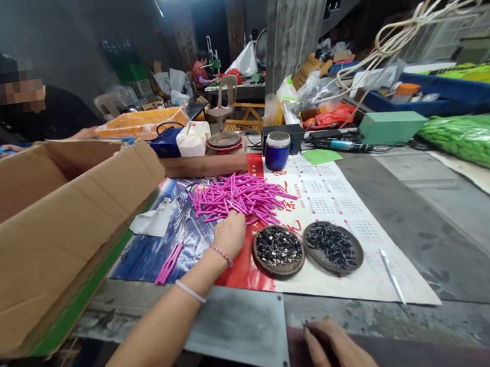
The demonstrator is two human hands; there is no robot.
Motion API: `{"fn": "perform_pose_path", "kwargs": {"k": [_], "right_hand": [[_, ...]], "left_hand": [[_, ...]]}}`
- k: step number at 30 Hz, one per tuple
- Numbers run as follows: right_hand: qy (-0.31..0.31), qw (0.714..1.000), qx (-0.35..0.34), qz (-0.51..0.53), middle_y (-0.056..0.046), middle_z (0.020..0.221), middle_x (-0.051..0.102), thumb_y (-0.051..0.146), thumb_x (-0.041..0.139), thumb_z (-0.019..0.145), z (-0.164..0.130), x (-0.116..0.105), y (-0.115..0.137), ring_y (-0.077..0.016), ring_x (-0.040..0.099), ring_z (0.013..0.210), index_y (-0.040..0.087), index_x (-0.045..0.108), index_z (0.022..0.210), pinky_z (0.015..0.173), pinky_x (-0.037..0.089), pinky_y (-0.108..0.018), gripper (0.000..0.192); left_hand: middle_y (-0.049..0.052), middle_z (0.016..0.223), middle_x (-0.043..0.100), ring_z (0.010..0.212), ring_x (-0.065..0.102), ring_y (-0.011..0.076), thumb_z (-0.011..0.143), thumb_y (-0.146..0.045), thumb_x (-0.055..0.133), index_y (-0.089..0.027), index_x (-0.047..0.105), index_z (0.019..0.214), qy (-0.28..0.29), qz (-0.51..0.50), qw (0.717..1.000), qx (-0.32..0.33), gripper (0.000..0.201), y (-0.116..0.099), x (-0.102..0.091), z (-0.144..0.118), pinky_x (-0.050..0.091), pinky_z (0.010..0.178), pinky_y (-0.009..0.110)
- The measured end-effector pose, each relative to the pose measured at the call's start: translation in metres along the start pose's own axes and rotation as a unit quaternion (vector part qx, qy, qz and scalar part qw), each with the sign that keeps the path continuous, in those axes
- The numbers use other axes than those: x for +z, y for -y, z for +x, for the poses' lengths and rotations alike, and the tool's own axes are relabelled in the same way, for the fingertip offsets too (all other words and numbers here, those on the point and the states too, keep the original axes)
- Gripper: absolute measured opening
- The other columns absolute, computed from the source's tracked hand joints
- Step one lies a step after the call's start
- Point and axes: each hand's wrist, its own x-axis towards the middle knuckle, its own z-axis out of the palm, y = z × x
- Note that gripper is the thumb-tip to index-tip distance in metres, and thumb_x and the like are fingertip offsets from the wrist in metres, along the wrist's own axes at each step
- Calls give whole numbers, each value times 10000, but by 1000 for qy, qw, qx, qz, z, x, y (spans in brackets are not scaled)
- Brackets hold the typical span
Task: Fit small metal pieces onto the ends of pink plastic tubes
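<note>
A: Where lay the pink sticks (240,198)?

B: Mid-counter, heaped just beyond my left hand (229,234), whose curled fingers touched them; grip indeterminate. My right hand (342,358) rested at the near edge, holding nothing visible.

Small assembly workshop. Indicators: a bare metal-topped worktop (415,226) carrying a heap of pink plastic sticks (240,197), two round dishes of screws (278,250) and dark fasteners (333,247), and an open cardboard carton (46,229) at its left edge. Blue crates (442,96), bagged green parts (480,141) and a second work station (231,88) fill the unfinished concrete room behind
</note>
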Motion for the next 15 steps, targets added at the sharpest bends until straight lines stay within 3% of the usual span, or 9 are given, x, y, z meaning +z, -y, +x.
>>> {"fn": "perform_pose_path", "kwargs": {"k": [6, 10, 13, 15], "right_hand": [[-28, 995, -87, -28, -31, 727, 710, 304, 478, 1056, 9, 0, 0, -155, 704, 600, 203, 660, 934, 604, 553, -220, 241], [-17, 994, -100, -36, -25, 726, 723, 300, 494, 1050, 15, -3, 4, -147, 719, 594, 201, 670, 927, 608, 561, -201, 236], [-15, 999, -33, 18, -32, 761, 742, 359, 544, 1024, 11, -5, 8, -166, 732, 645, 222, 699, 915, 643, 574, -212, 234], [-14, 993, 87, 85, -44, 788, 747, 431, 590, 991, 7, -6, 14, -181, 723, 650, 226, 712, 930, 627, 580, -227, 246]], "left_hand": [[89, 1211, 685, 1028, 693, 239, 983, -318, 652, -159, 648, 1211, 43, 52, 998, -12, 278, 2, -14, -13, 595, 877, 451], [86, 1114, 699, 977, 696, 234, 999, -228, 606, -129, 667, 1107, 41, 57, 997, -22, 159, 12, -33, -44, 581, 869, 445], [130, 1058, 677, 952, 687, 260, 1007, -130, 498, -99, 654, 1026, 25, 33, 999, -18, 160, 17, -46, -85, 553, 853, 432], [93, 998, 664, 917, 678, 231, 1006, -140, 487, -141, 636, 976, 21, 0, 1000, 1, 152, 17, -47, -120, 538, 825, 369]]}}
